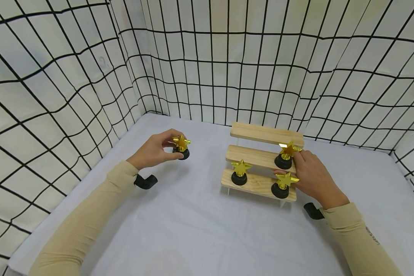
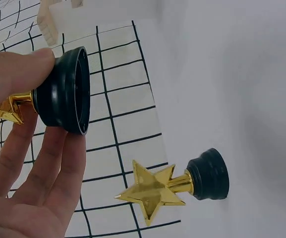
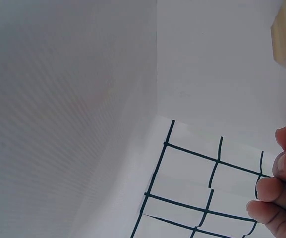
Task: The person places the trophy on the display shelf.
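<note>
So three gold star trophies sit on the stepped wooden display stand (image 1: 262, 161) already: one at the left end of the bottom step (image 1: 240, 173), one at the right end of the bottom step (image 1: 282, 185), and one at the right end of the middle step (image 1: 285, 156). The top step has nothing on it.

The left hand (image 1: 155, 150) is over by the left edge of the white table (image 1: 179, 222), fingers and thumb curled round the black base of a fourth star trophy (image 1: 181, 147). In the left wrist view that base (image 2: 63, 91) looks lifted and tipped sideways, and there's another star trophy (image 2: 175, 186) standing on the table just past it, which the head view hides behind the hand.

The right hand (image 1: 313, 174) rests against the right end of the stand with fingertips touching the middle-step trophy; they look fairly straight, more steadying than clamping.

My guess is we're roughly past halfway: three placed, at least two left, with the top step and part of the middle step free.
</note>
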`<action>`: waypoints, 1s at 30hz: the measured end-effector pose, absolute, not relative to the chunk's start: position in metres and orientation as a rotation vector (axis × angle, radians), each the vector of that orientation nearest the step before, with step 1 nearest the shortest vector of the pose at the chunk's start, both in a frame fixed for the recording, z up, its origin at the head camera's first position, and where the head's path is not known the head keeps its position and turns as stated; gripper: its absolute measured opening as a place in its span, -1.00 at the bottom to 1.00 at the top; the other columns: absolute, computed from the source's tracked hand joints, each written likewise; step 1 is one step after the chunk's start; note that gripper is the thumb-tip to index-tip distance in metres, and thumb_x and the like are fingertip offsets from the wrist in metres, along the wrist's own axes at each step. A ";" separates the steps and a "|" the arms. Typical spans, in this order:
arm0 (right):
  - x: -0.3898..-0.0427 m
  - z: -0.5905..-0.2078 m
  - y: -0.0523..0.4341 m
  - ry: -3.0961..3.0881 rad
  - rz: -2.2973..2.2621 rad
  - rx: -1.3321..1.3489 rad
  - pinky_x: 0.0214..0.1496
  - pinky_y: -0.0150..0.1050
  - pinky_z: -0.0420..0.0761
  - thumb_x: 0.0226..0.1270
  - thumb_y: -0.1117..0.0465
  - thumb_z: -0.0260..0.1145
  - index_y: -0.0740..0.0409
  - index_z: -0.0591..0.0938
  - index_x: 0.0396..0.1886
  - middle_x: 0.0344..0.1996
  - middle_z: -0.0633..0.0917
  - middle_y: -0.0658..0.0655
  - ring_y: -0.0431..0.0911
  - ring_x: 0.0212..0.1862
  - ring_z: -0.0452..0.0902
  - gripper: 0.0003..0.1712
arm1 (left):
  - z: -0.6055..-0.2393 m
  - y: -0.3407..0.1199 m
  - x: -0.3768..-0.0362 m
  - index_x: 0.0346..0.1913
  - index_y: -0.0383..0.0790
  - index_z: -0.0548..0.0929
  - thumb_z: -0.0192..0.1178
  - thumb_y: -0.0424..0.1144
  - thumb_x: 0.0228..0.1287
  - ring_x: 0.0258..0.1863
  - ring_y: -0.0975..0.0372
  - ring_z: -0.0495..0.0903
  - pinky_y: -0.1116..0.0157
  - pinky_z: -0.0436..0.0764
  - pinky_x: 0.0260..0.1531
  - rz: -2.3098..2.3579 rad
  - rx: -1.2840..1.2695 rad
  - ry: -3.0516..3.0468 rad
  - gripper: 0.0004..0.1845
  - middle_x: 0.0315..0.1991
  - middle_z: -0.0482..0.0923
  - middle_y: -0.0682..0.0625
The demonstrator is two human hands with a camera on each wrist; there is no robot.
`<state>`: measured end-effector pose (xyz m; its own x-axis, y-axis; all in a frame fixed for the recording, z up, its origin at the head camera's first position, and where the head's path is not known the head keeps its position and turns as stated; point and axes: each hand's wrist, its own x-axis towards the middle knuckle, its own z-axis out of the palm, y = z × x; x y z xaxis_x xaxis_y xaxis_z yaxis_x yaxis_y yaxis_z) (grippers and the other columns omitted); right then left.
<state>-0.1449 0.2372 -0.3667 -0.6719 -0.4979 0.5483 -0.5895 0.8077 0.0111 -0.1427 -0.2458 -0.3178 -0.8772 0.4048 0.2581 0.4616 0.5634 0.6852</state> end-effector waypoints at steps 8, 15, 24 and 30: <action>-0.146 -0.366 0.238 -2.482 0.228 0.803 -0.34 -0.20 0.30 0.29 -0.67 -0.31 0.31 0.50 -0.20 -0.47 0.46 0.11 -0.03 -0.37 0.32 0.09 | -0.306 -0.237 -0.144 0.16 -0.08 0.57 0.53 -0.27 0.19 0.04 0.18 0.69 0.28 0.72 0.23 -1.208 -0.811 -2.671 -0.49 0.08 0.65 -0.02; -0.145 -0.366 0.238 -2.518 0.243 0.807 -0.21 -0.04 0.53 0.30 -0.64 -0.13 0.35 0.53 -0.01 -0.36 0.58 0.20 0.11 -0.22 0.50 0.08 | -0.296 -0.232 -0.147 0.15 -0.08 0.58 0.53 -0.29 0.18 0.02 0.21 0.68 0.35 0.72 0.20 -1.207 -0.831 -2.664 -0.50 0.08 0.65 0.00; -0.146 -0.365 0.237 -2.408 0.170 0.819 -0.36 -0.16 0.33 0.35 -0.65 -0.40 0.38 0.51 -0.23 -0.50 0.46 0.15 0.03 -0.39 0.34 0.14 | -0.281 -0.219 -0.151 0.16 -0.09 0.58 0.52 -0.31 0.18 0.04 0.17 0.71 0.34 0.72 0.21 -1.177 -0.857 -2.615 -0.50 0.10 0.65 -0.03; -0.146 -0.364 0.238 -2.393 0.145 0.824 -0.40 -0.17 0.32 0.36 -0.65 -0.41 0.36 0.50 -0.30 -0.53 0.45 0.15 0.01 -0.44 0.32 0.13 | -0.279 -0.205 -0.153 0.16 -0.16 0.58 0.53 -0.35 0.15 0.01 0.16 0.70 0.36 0.74 0.16 -1.219 -0.884 -2.558 -0.49 0.10 0.65 -0.05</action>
